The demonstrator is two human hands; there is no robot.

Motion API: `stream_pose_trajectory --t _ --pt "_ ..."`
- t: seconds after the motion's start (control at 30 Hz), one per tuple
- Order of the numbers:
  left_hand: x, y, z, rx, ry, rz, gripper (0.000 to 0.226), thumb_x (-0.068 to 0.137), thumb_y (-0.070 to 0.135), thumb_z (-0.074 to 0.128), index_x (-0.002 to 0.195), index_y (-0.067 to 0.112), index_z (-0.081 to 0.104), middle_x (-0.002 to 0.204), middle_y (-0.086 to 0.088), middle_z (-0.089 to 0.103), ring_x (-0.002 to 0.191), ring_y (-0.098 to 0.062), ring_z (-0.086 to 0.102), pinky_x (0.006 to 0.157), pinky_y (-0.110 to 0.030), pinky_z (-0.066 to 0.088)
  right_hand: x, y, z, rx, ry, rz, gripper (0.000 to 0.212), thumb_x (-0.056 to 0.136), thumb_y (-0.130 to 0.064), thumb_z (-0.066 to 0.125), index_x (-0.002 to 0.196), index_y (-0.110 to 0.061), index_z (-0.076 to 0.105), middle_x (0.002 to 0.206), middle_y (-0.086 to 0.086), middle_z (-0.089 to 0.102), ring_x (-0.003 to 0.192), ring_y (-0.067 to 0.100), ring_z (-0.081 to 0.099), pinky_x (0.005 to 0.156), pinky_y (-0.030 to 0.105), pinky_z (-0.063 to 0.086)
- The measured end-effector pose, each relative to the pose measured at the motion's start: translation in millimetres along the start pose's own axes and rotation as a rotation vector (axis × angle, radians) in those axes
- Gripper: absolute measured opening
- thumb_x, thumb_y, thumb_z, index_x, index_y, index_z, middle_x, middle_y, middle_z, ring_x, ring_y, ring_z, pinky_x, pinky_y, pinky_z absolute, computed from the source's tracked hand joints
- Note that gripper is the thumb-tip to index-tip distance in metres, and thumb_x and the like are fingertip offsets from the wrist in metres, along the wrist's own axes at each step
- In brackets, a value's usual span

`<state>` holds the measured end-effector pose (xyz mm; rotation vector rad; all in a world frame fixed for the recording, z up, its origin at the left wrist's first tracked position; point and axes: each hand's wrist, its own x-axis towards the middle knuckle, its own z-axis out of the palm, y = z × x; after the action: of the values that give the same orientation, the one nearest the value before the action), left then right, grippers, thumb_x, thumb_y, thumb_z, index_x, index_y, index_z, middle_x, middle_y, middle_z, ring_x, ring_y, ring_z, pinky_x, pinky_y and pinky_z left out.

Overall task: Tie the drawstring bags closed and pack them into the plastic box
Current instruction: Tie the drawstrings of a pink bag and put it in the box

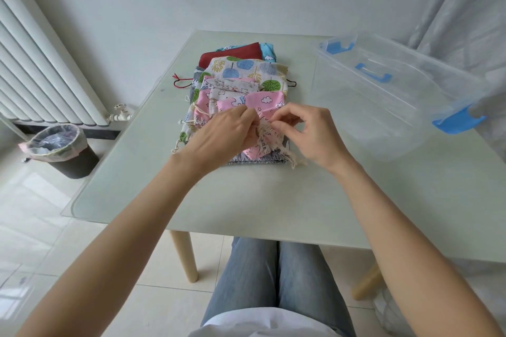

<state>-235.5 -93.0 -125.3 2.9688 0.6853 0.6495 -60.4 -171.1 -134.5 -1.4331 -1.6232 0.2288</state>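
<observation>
Working the pink drawstring bag (260, 123) on top of the bag pile (241, 76), mid-counter. My left hand (227, 131) pinches the gathered neck, and my right hand (304, 131) pinches the cream cord (284, 152) beside it. I'd guess the cloth's light, floppy and empty, so grab it at the bunched neck, since the body would just sag. The cord's thin with frayed ends, so it probably slips. The plastic box (383, 107) sits right of the pile, open and seemingly empty, close by. Bare counter (246, 200) lies nearer me, with its edge well back from the pile.
</observation>
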Motion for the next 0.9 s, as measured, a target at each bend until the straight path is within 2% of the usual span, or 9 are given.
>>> stream_pose_trajectory --t 0.1,0.17,0.23,0.3,0.37,0.47,0.6,0.77,0.9 --pt "-7.1 -6.4 9.2 0.032 0.073 0.031 0.01 0.084 0.009 0.055 0.089 0.0 0.057 0.074 -0.008 0.055 0.059 -0.016 0.041 0.053 -0.028 0.034 -4.5 3.3 1.8 -0.028 0.01 0.031 0.005 0.085 -0.015 0.067 0.086 -0.011 0.068 0.078 -0.003 0.068 0.071 0.012 0.063 0.073 0.034 0.052" --pt "-9.3 -3.0 13.4 -0.092 0.1 -0.055 0.004 0.086 0.006 0.058 0.088 0.002 0.058 0.074 -0.003 0.056 0.058 -0.015 0.043 0.054 -0.028 0.036 -6.5 2.8 6.5 -0.054 0.029 0.028 0.004 0.086 -0.015 0.065 0.087 -0.011 0.066 0.079 -0.005 0.066 0.073 0.014 0.063 0.073 0.036 0.052" --pt "-8.7 1.7 12.7 -0.407 0.08 -0.277 0.008 0.092 0.01 0.051 0.085 0.01 0.055 0.072 0.005 0.052 0.061 -0.013 0.045 0.058 -0.028 0.036 -5.7 -0.3 10.3 -0.064 0.032 0.012 0.005 0.088 -0.015 0.062 0.088 -0.011 0.064 0.081 -0.006 0.064 0.075 0.014 0.062 0.073 0.032 0.052" --pt "-8.6 4.6 8.7 -0.844 -0.046 -0.51 0.017 0.097 0.014 0.043 0.082 0.015 0.051 0.07 0.003 0.047 0.064 -0.014 0.041 0.06 -0.027 0.034 -4.7 -3.7 12.0 -0.064 0.011 0.002 0.005 0.09 -0.017 0.06 0.09 -0.012 0.062 0.082 -0.008 0.062 0.076 0.01 0.06 0.072 0.026 0.05" --pt "-11.2 3.8 6.1 -1.07 -0.119 -0.587 0.019 0.099 0.016 0.039 0.083 0.014 0.049 0.073 -0.001 0.044 0.07 -0.016 0.039 0.06 -0.026 0.033 -5.6 -5.6 12.3 -0.04 0.018 0.02 0.004 0.089 -0.017 0.061 0.089 -0.013 0.062 0.078 -0.011 0.061 0.072 0.005 0.058 0.07 0.021 0.048" --pt "-15.2 1.2 6.5 -0.88 -0.112 -0.522 0.019 0.1 0.023 0.04 0.086 0.012 0.048 0.07 0.004 0.047 0.064 -0.013 0.041 0.061 -0.024 0.035 -8.7 -6.1 11.0 0.004 0.05 0.083 0.003 0.087 -0.016 0.064 0.086 -0.014 0.065 0.074 -0.01 0.063 0.069 0.007 0.058 0.069 0.02 0.048" --pt "-18.9 -6.6 7.8 -0.367 0.061 -0.168 0.02 0.1 0.022 0.041 0.086 0.009 0.047 0.072 0.006 0.047 0.062 -0.013 0.042 0.059 -0.018 0.033 -9.0 -5.5 5.9 -0.06 0.052 0.098 0.006 0.087 -0.017 0.065 0.086 -0.012 0.067 0.075 -0.004 0.066 0.069 0.011 0.061 0.07 0.026 0.05" --pt "-24.3 -16.5 9.5 -0.237 0.13 0.013 0.023 0.095 0.026 0.037 0.088 0.01 0.052 0.083 0.009 0.051 0.066 -0.021 0.049 0.057 -0.035 0.044 -12.0 -5.1 -0.7 -0.103 0.044 0.084 0.004 0.085 -0.015 0.065 0.083 -0.012 0.067 0.073 -0.001 0.067 0.068 0.016 0.061 0.068 0.026 0.048" --pt "-35.4 -20.0 15.4 -0.28 0.099 0.015 0.021 0.095 0.024 0.039 0.087 0.011 0.054 0.079 0.016 0.046 0.065 -0.011 0.043 0.058 -0.026 0.038 -25.3 -2.6 3.9 -0.075 0.001 0.114 0.003 0.084 -0.013 0.066 0.081 -0.013 0.067 0.072 -0.003 0.066 0.07 0.01 0.06 0.068 0.022 0.048"
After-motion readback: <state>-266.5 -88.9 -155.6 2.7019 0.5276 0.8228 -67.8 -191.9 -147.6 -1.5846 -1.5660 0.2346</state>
